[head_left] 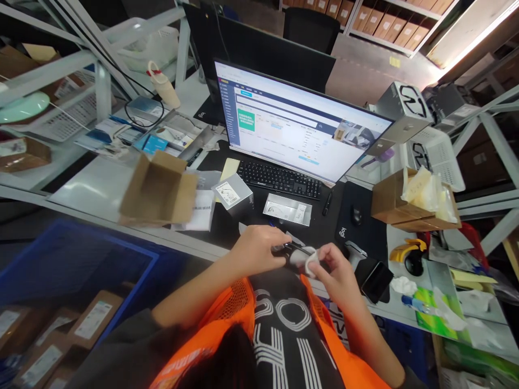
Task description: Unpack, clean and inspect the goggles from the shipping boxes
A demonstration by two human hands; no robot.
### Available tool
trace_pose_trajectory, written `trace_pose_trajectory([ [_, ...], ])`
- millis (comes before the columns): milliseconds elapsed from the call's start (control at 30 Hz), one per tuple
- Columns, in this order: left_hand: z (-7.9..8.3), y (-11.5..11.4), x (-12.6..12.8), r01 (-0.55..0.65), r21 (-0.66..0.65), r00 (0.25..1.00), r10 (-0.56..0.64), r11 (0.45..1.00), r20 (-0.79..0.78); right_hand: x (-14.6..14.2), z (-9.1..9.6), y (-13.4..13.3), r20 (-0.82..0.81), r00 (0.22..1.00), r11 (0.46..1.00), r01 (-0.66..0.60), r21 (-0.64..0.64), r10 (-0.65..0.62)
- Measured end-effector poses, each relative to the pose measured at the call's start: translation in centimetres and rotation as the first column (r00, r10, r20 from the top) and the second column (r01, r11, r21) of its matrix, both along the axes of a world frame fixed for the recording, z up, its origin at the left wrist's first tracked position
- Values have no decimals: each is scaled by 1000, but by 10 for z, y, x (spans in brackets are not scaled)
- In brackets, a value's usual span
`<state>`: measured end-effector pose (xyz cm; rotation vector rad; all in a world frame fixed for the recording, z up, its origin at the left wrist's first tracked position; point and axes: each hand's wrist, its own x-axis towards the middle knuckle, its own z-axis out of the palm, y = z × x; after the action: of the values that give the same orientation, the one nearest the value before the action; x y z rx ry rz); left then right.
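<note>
My left hand (257, 249) is closed on a thin, dark-framed thing that looks like a pair of glasses (288, 247), held just above my lap at the desk's front edge. My right hand (334, 267) pinches a white cloth (311, 265) against the other end of it. Fingers and cloth hide most of the frame. Beyond the hands lie a flat white package (287, 209) with a glasses picture and a small white box (234, 192) with a label.
An open cardboard box (156, 189) stands at left. Behind are a keyboard (279, 180) and a lit monitor (295, 119). To the right are a mouse (356, 216), a phone (377, 281), a tape dispenser (409, 254) and a carton (391, 200) of plastic bags.
</note>
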<state>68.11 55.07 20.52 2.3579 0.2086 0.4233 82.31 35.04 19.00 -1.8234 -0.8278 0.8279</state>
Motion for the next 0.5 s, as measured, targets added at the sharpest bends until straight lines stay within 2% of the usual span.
trace_pose_trajectory([
  [100,-1,0,0,33,20,999,-33,999,-14,1,-1,-1,-197,975,993,-87,82,102],
  [233,-4,-8,2,54,156,998,-55,986,0,0,-4,3,-293,951,991,-66,115,97],
  [300,-8,-14,6,75,266,997,-82,961,15,-4,-5,10,-255,965,997,-49,61,63],
  [400,-14,-21,12,94,421,992,-119,902,35,-10,-2,30,-78,997,999,-25,-47,21],
  [467,-18,-21,15,66,451,992,-106,890,63,-10,3,44,71,997,994,-25,-102,32],
  [500,-20,-19,16,48,432,993,-90,901,79,-8,6,50,110,993,992,-34,-118,47],
])
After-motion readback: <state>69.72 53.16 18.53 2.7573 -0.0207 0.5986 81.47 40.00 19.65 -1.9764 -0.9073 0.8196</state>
